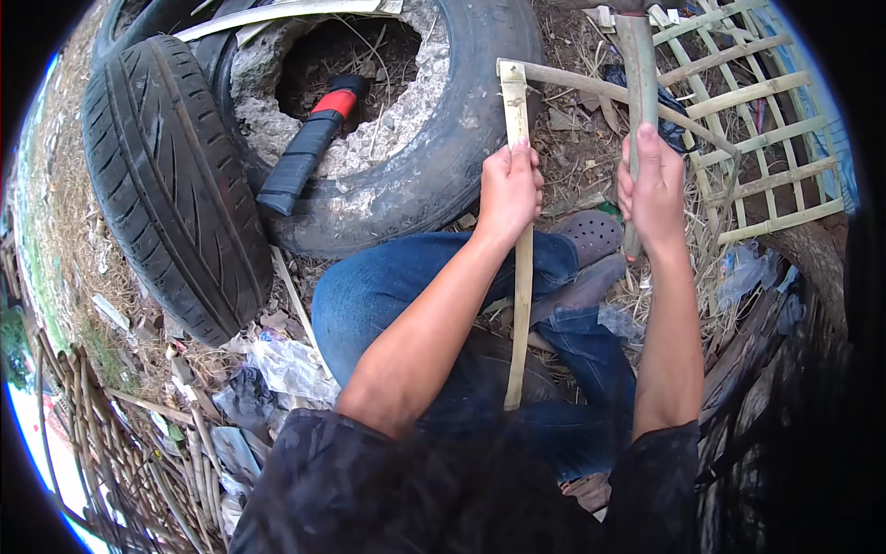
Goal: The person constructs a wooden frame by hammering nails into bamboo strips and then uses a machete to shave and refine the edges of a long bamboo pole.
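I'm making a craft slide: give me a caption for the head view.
Left hand gripping a flat strip, right hand a stick, near tyres.

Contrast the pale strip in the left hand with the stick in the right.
The pale strip is flat and yellowish; the stick is thicker, rounder and grey-green. The strip extends far below the left hand, while the stick ends just below the right hand. Each is gripped in one hand.

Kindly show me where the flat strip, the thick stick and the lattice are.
Flat strip [523, 291], head view: lower length.
Thick stick [638, 57], head view: upper part.
Lattice [748, 95], head view: an upper slat.
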The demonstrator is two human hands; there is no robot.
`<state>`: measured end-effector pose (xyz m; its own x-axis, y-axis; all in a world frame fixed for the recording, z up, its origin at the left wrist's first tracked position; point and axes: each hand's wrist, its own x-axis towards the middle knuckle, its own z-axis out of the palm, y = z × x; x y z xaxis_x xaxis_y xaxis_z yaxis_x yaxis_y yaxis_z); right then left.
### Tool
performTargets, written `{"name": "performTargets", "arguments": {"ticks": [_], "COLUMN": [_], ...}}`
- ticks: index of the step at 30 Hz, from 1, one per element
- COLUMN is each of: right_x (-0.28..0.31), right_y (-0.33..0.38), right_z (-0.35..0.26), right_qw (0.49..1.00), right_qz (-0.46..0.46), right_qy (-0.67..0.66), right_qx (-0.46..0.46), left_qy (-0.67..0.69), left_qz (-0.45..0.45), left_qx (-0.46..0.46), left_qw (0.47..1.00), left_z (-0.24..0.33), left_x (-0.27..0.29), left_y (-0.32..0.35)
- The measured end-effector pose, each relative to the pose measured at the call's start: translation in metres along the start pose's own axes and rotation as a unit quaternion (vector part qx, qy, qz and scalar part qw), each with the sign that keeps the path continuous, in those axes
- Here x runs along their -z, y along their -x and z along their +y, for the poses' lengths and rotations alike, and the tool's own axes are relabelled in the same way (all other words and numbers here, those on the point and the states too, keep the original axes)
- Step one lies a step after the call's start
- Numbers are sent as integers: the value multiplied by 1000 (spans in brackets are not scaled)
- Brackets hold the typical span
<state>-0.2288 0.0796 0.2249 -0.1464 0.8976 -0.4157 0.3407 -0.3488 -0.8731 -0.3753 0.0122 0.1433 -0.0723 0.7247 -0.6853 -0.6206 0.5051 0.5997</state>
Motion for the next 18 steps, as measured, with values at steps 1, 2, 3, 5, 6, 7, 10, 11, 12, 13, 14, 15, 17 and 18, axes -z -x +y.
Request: {"name": "performTargets", "arguments": {"ticks": [1, 2, 3, 5, 6, 7, 10, 11, 12, 13, 14, 15, 17, 18], "right_x": [2, 5, 10, 5, 12, 15, 13, 14, 7, 5, 19, 10, 6, 21], "right_y": [-4, -13, -17, -4, -3, -4, -18, -18, -5, 7, -3, -12, -24, -19], "right_z": [13, 32, 38, -4, -3, 3, 27, 8, -7, -13, 3, 29, 32, 25], "right_qw": [1000, 991, 963, 992, 997, 999, 961, 982, 995, 999, 999, 978, 978, 992], "right_qz": [4, -10, -19, 7, -4, -18, 14, 5, 10, 23, -22, -10, -7, 0], "right_qy": [2, 120, 239, 117, 76, 32, 258, 187, 96, 11, 24, 182, 175, 118], "right_qx": [-6, 59, 122, 40, 30, 16, 97, 39, 18, -20, -14, 101, 116, 39], "left_qy": [0, -2, 9, 20, 7, -6, -7, -8, -36, -34, -28, -23, 9, -15], "left_qz": [0, -5, -17, -8, -7, -1, -14, 3, 20, -4, -8, -13, -10, 0], "left_qx": [-12, -15, 13, 17, 6, -2, 13, 14, -11, -14, -14, -15, 2, 17], "left_qw": [1000, 1000, 1000, 1000, 1000, 1000, 1000, 1000, 999, 999, 999, 1000, 1000, 1000], "left_z": [0, 3, 7, 16, 11, 5, 9, 14, 6, 3, 3, 1, 11, 11], "left_x": [-4, -5, -3, 1, -7, -7, -5, -2, -2, -6, -7, -7, -4, -7], "left_y": [-2, 1, 5, -4, -3, 0, 4, 1, -1, -2, -3, -2, -4, 1]}}
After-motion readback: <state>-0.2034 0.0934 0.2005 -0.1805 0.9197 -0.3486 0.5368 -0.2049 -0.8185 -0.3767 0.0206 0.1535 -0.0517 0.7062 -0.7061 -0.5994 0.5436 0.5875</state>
